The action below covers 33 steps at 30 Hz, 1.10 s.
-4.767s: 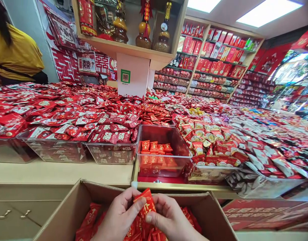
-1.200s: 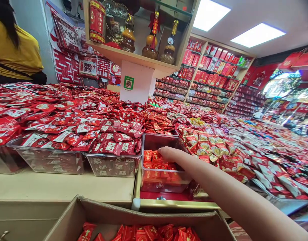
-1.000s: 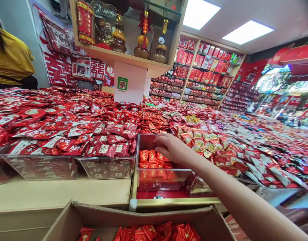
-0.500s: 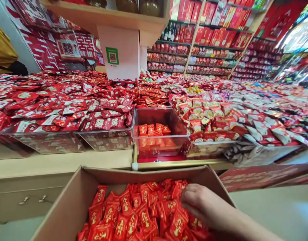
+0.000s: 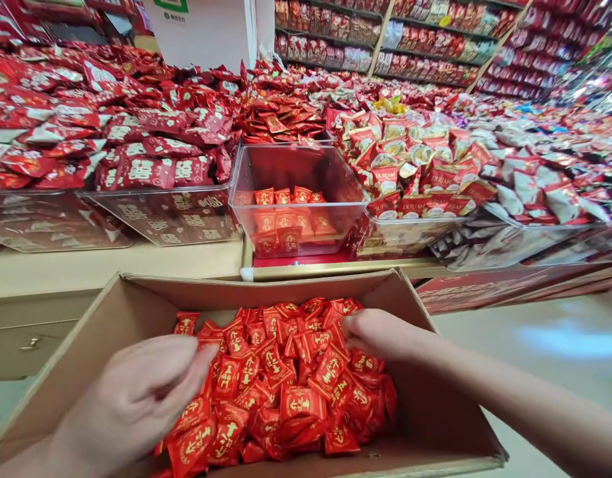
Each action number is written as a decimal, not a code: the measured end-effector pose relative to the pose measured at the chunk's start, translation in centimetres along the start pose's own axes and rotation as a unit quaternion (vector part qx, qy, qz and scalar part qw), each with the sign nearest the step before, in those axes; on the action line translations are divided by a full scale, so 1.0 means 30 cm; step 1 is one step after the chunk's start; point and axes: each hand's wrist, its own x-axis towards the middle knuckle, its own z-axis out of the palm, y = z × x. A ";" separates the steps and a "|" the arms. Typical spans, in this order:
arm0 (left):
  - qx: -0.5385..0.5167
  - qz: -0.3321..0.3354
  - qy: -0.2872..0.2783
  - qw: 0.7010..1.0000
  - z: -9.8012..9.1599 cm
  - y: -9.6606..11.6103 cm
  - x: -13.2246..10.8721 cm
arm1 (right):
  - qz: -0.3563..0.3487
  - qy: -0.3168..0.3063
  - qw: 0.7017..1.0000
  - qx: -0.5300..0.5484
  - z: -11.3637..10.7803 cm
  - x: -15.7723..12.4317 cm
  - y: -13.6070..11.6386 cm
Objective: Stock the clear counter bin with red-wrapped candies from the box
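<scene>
Red packets (image 5: 302, 403) lie in the cardboard box (image 5: 151, 305), lower centre of frame. Left hand (image 5: 137, 388), lower left, curled, blurred; right hand (image 5: 380, 333), right of centre, bent over packets; cannot tell if either holds one. Step, judged: picking; next move calls for a clean pinch.

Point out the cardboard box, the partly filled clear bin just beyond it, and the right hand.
Cardboard box (image 5: 159, 300): head view, inner face of its far wall.
Clear bin (image 5: 286, 166): head view, inside of its far wall.
Right hand (image 5: 376, 333): head view, back of the hand.
</scene>
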 end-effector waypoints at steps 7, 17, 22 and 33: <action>-0.101 -0.028 -0.140 0.985 0.153 0.085 0.137 | -0.062 -0.041 0.996 -0.045 0.020 0.096 -0.082; -0.060 -0.121 -0.208 0.969 0.158 -0.047 0.149 | 0.062 -0.056 0.997 0.002 0.076 0.089 -0.032; -0.048 -0.170 -0.118 0.977 0.140 -0.055 0.166 | 0.052 -0.066 0.996 0.003 0.079 0.106 -0.053; -0.097 -0.145 -0.068 0.982 0.076 -0.079 0.180 | -0.069 -0.027 0.997 -0.029 0.073 0.194 -0.177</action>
